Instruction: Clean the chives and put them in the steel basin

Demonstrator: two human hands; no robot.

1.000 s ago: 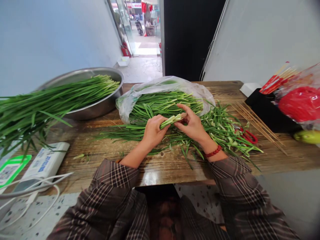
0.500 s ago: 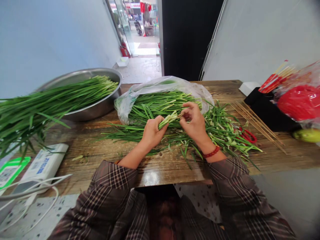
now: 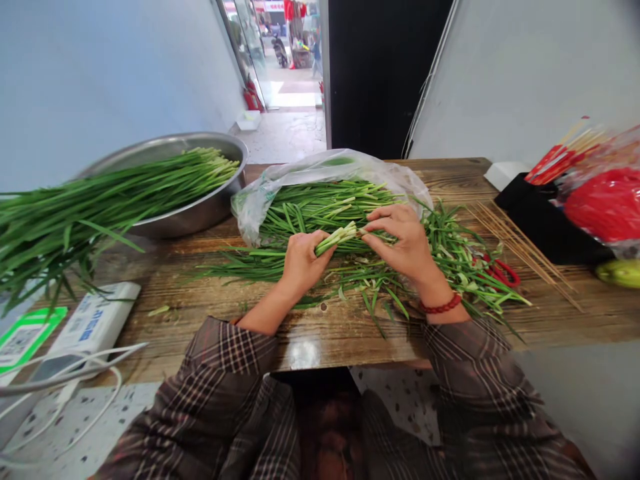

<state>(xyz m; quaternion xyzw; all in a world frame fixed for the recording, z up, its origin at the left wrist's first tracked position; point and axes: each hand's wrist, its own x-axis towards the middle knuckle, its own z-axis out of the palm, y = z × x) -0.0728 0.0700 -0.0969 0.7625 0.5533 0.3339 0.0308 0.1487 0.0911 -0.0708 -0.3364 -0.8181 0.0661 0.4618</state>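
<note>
My left hand (image 3: 304, 261) is closed around a small bunch of garlic chives (image 3: 339, 238), its pale stem ends pointing right and its green leaves trailing left over the table. At the tips of those stems my right hand (image 3: 400, 240) has thumb and forefinger brought together in a pinch, the other fingers loosely bent. Behind both hands, more garlic chives (image 3: 320, 207) lie in a clear plastic bag (image 3: 250, 213). Loose trimmed leaves (image 3: 460, 267) are scattered under and beside my right hand.
A steel basin (image 3: 200, 219) at left holds a large heap of chives, leaves hanging over its rim. Red-handled scissors (image 3: 503, 272) lie partly under the scraps, near thin wooden skewers (image 3: 525, 247). A black holder (image 3: 547, 223) stands right; a white power strip (image 3: 97, 327) with cables lies left.
My right hand has opened out somewhat and its wrist has shifted right, with the fingertips still at the stem ends. My left hand keeps its hold on the bunch. The view has shifted slightly.
</note>
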